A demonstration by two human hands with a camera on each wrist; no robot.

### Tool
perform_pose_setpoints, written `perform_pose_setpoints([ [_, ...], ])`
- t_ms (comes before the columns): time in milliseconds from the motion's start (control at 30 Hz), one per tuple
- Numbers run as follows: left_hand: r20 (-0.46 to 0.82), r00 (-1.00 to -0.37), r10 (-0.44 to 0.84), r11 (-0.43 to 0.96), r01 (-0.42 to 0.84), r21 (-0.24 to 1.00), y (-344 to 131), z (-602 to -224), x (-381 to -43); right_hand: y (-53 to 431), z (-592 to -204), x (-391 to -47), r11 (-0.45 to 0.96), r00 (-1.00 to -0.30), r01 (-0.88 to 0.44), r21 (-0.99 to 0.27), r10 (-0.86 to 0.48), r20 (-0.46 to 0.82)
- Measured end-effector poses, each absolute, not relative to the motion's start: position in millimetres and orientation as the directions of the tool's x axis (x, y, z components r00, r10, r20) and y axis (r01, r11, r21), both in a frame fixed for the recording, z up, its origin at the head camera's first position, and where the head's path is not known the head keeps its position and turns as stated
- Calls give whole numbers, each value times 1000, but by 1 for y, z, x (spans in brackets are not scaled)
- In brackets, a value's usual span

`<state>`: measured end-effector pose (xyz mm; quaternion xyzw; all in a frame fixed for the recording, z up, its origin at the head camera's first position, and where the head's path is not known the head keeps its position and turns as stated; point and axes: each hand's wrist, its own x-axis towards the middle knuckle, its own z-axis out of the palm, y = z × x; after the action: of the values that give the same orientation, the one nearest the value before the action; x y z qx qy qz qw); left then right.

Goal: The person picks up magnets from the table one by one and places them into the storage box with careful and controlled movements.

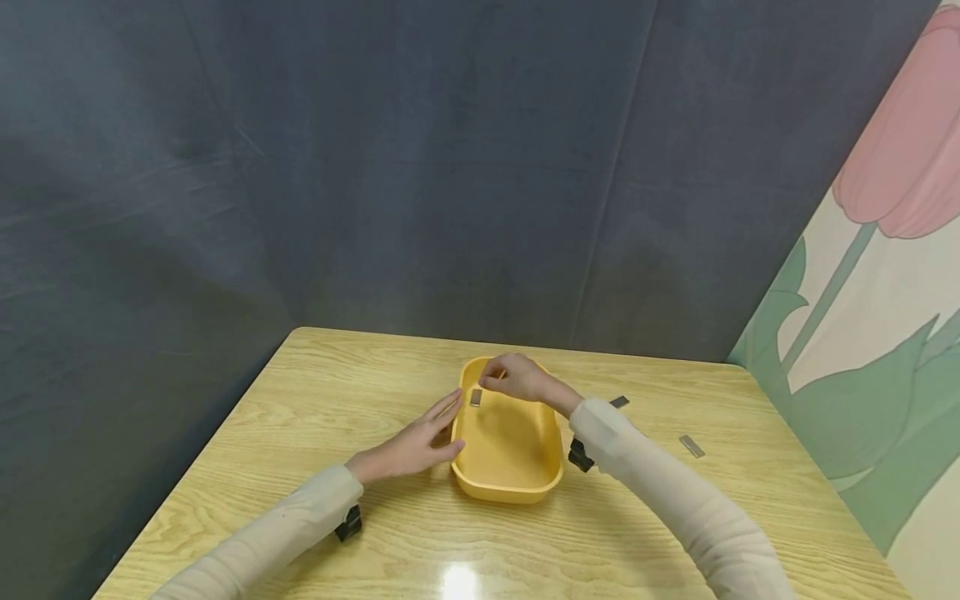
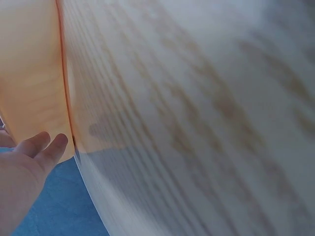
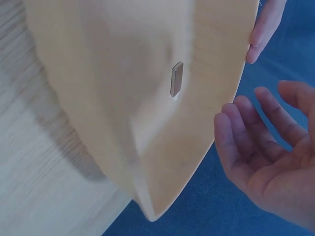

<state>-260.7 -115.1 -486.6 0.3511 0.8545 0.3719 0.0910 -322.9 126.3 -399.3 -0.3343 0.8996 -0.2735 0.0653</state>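
Note:
A yellow plastic basin (image 1: 510, 442) stands on the table in the head view. Inside it, near the far left corner, lies a small flat silver bar (image 1: 476, 398), which also shows as a shiny metal block (image 3: 176, 79) in the right wrist view. My left hand (image 1: 420, 442) rests its extended fingers against the basin's left side, with the thumb over the rim. Over the far end of the basin hovers my right hand (image 1: 517, 377). Its fingers (image 3: 241, 132) are loosely bent, and nothing shows between them in the right wrist view.
Right of the basin, a small dark bar (image 1: 619, 402) lies partly behind the right sleeve. Farther right is another small grey bar (image 1: 692, 447). The wooden table (image 1: 360, 375) ends at a dark blue curtain (image 1: 450, 208), with a flower-painted wall (image 1: 855, 350) at right.

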Motion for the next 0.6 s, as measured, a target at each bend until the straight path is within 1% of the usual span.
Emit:
perform_pose_setpoints([
  [200,104,-737,668,479,533,697,-115,-486,-261,131,-400,-321,587,-712,-662,-466,-686,149],
  [433,107,-743,661,487,533,692,-115,-486,-262,137,-400,-317,556,-638,-758,-341,-742,208],
  [533,109,-745,658,488,532,692,-115,-487,-262,140,-401,-314,554,-616,-782,-287,-756,222],
  [600,108,-745,658,487,530,694,-115,-487,-262,142,-402,-313,560,-614,-785,-265,-758,220],
])
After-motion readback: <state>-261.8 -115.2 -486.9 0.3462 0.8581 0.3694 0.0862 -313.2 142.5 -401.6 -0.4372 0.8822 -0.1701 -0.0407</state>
